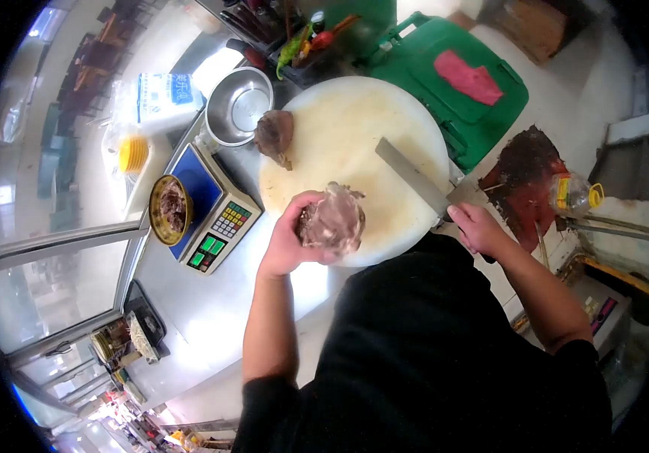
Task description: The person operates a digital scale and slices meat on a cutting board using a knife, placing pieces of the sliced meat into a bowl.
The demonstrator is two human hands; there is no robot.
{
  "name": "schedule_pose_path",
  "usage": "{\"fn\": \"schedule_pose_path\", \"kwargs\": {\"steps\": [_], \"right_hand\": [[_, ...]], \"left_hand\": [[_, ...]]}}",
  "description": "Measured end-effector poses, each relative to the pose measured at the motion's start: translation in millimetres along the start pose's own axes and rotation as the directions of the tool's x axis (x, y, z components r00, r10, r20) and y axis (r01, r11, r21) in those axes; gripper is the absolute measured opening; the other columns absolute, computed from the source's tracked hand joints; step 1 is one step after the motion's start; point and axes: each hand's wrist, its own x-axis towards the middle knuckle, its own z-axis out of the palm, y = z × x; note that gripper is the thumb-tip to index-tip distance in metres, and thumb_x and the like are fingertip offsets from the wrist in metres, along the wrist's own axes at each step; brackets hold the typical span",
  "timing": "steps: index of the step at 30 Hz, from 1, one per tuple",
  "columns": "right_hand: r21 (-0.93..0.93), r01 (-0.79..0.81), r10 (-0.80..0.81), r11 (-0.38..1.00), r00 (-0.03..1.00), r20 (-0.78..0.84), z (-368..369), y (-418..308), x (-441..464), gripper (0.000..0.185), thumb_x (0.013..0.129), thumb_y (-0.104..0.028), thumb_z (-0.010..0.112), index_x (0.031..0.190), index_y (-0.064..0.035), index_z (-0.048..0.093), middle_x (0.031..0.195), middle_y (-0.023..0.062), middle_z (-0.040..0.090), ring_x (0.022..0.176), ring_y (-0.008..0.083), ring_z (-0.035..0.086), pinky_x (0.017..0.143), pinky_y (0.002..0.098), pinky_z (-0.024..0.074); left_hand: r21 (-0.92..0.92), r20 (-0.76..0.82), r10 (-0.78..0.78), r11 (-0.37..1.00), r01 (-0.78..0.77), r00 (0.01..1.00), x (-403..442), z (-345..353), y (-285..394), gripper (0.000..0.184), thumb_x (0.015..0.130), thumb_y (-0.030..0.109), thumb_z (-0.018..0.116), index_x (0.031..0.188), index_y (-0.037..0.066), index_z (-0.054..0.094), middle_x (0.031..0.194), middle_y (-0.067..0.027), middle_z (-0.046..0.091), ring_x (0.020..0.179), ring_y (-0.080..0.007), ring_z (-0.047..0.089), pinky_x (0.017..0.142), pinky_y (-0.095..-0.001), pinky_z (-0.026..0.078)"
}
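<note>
My left hand [288, 238] is wrapped round a chunk of cooked meat [336, 220], its pale cut face turned up, over the near left part of a round white cutting board [370, 102]. In my right hand [481, 229] is the handle of a cleaver [414, 177], at the board's right edge. Its broad blade points up and left across the board, apart from the meat. A second, darker brown piece of meat [275, 138] lies at the board's upper left edge.
Left of the board stand a digital scale [222, 219], a yellow-rimmed bowl [156, 232] of meat pieces on it, and a steel bowl [222, 113]. Knives [253, 23] are behind. A green bin [415, 57] with a pink cloth [469, 78] and an oil bottle [575, 196] are right.
</note>
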Motion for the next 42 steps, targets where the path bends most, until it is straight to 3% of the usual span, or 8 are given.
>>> {"fn": "schedule_pose_path", "kwargs": {"steps": [5,8,11,13,15,16,20,42], "right_hand": [[-0.059,-0.002,0.001,0.998,1.000,-0.010,3,-7,-5,0.047,0.100,-0.042,0.054,0.095,0.0032,0.063,0.077,0.0153,0.064,0.070,0.0240,0.061,0.070,0.0395,0.0495],[-0.121,0.024,-0.025,0.992,1.000,-0.006,3,-9,-4,0.047,0.099,-0.043,0.055,0.096,0.0034,0.063,0.080,0.0168,0.066,0.074,0.0267,0.063,0.073,0.0419,0.0498],[-0.209,0.064,-0.063,0.976,0.998,0.010,5,-19,-9,0.047,0.099,-0.043,0.055,0.099,0.0031,0.064,0.082,0.0181,0.067,0.075,0.0280,0.064,0.074,0.0418,0.0506],[-0.015,-0.182,0.182,0.983,0.964,0.194,6,-30,-9,0.046,0.100,-0.041,0.055,0.108,0.0032,0.065,0.091,0.0211,0.070,0.083,0.0303,0.068,0.079,0.0407,0.0522],[-0.033,0.022,-0.018,0.999,0.993,0.119,15,-28,-8,0.046,0.100,-0.040,0.054,0.113,0.0031,0.065,0.094,0.0219,0.070,0.087,0.0308,0.069,0.081,0.0397,0.0527],[-0.064,0.221,-0.219,0.973,0.975,0.046,19,-27,-9,0.046,0.101,-0.039,0.054,0.117,0.0029,0.064,0.098,0.0227,0.071,0.091,0.0312,0.070,0.083,0.0388,0.0531],[-0.154,0.312,-0.286,0.938,0.944,0.166,22,-48,-31,0.047,0.101,-0.040,0.052,0.121,0.0020,0.063,0.100,0.0235,0.070,0.093,0.0342,0.070,0.084,0.0402,0.0531],[-0.168,0.309,-0.256,0.936,0.926,0.276,28,-83,-6,0.041,0.101,-0.038,0.052,0.108,0.0010,0.062,0.085,0.0241,0.067,0.079,0.0405,0.066,0.073,0.0448,0.0513]], "left_hand": [[0.736,-0.278,0.127,0.665,0.126,0.952,9,27,-59,0.086,0.051,0.012,0.090,0.130,0.008,0.055,0.125,-0.0160,0.050,0.116,-0.0323,0.053,0.104,-0.0416,0.045],[0.837,-0.398,0.190,0.477,0.270,0.898,1,66,-71,0.088,0.057,0.027,0.092,0.134,0.013,0.053,0.132,-0.0199,0.046,0.124,-0.0415,0.044,0.106,-0.0487,0.041],[0.893,-0.388,0.268,0.346,0.287,0.882,-3,73,-70,0.091,0.059,0.036,0.092,0.136,0.012,0.051,0.136,-0.0212,0.044,0.126,-0.0418,0.043,0.106,-0.0502,0.040],[0.924,-0.349,0.355,0.287,0.254,0.867,-3,68,-68,0.088,0.062,0.040,0.090,0.134,0.008,0.052,0.137,-0.0221,0.045,0.125,-0.0430,0.044,0.106,-0.0511,0.039],[0.971,-0.034,0.498,0.222,-0.089,0.867,1,58,-66,0.077,0.067,0.035,0.086,0.130,0.003,0.054,0.131,-0.0215,0.051,0.122,-0.0430,0.048,0.106,-0.0513,0.039],[0.971,-0.032,0.495,0.223,-0.091,0.868,5,56,-68,0.077,0.067,0.035,0.086,0.130,0.003,0.054,0.131,-0.0215,0.051,0.122,-0.0430,0.048,0.106,-0.0513,0.039],[0.946,0.066,0.484,0.249,-0.210,0.873,15,48,-74,0.062,0.069,0.027,0.082,0.122,0.004,0.059,0.121,-0.0173,0.058,0.112,-0.0393,0.053,0.100,-0.0487,0.043],[0.891,0.068,0.382,0.393,-0.229,0.921,37,36,-61,0.062,0.068,0.025,0.082,0.122,0.004,0.059,0.119,-0.0191,0.057,0.108,-0.0422,0.055,0.092,-0.0481,0.049]]}}
